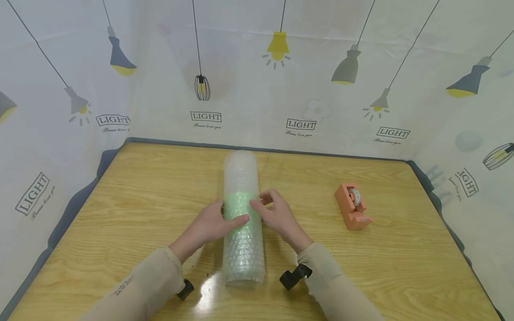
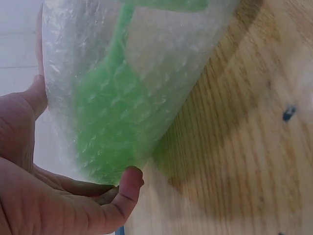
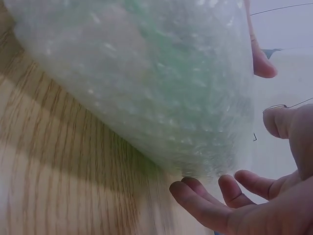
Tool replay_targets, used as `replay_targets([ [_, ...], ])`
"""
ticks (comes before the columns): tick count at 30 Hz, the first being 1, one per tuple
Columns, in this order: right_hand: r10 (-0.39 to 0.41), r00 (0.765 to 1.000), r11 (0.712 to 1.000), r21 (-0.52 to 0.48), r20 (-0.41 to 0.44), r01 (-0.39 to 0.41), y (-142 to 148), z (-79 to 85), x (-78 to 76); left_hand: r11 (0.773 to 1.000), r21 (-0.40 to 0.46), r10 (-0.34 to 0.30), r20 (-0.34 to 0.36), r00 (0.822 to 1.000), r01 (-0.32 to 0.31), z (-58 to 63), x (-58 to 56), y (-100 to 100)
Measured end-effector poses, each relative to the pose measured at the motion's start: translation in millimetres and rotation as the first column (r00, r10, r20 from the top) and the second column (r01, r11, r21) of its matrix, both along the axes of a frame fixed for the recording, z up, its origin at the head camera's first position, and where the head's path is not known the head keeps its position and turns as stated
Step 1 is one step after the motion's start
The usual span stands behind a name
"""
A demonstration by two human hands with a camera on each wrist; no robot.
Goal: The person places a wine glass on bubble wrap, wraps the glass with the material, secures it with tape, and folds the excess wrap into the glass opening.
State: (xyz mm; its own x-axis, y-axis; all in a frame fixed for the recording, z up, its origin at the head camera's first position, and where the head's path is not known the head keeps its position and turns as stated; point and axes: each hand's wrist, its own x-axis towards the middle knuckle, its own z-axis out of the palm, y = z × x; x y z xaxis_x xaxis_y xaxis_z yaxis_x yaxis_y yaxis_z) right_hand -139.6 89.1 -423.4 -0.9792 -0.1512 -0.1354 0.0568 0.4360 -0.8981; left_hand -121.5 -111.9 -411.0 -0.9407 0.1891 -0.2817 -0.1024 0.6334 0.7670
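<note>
A roll of bubble wrap (image 1: 242, 258) lies lengthwise on the table, with a green stemmed thing (image 2: 115, 112) like a goblet showing blurred through its layers. From the left, my left hand (image 1: 210, 221) holds the roll, its thumb across the top and its fingers against the side. On the opposite side my right hand (image 1: 279, 217) is beside the roll, fingers loosely bent and thumb near the top edge. The right wrist view shows this hand's fingertips (image 3: 195, 196) close to the wrap; whether they touch it is hard to tell.
An orange tape dispenser (image 1: 353, 207) holding a roll of clear tape (image 1: 355, 196) stands on the wooden table (image 1: 152, 178) to the right. A white sheet printed with lamps (image 1: 249, 53) hangs around the back and sides of the table.
</note>
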Motion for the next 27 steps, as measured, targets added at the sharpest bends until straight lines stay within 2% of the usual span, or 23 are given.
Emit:
replay_targets([
  [7,-0.018,1.000,0.999,-0.041,-0.018,0.017,1.8,-0.4,0.8,1.000,0.029,0.001,0.020,1.000,-0.001,-2.4,-0.7,-1.0],
  [13,-0.054,0.998,0.994,-0.096,0.028,0.057,1.7,1.1,1.3,0.997,0.071,0.015,0.042,0.999,-0.018,-4.7,-1.9,-1.1],
  [18,-0.084,0.995,0.993,-0.083,0.058,0.089,3.7,0.6,-0.2,0.994,0.108,0.023,0.089,0.996,-0.033,-6.6,-2.6,-2.6],
  [27,-0.108,0.994,0.991,-0.073,0.032,0.110,6.8,-2.8,-2.7,0.992,0.111,0.037,0.135,0.990,-0.052,-2.5,-2.7,-3.9],
])
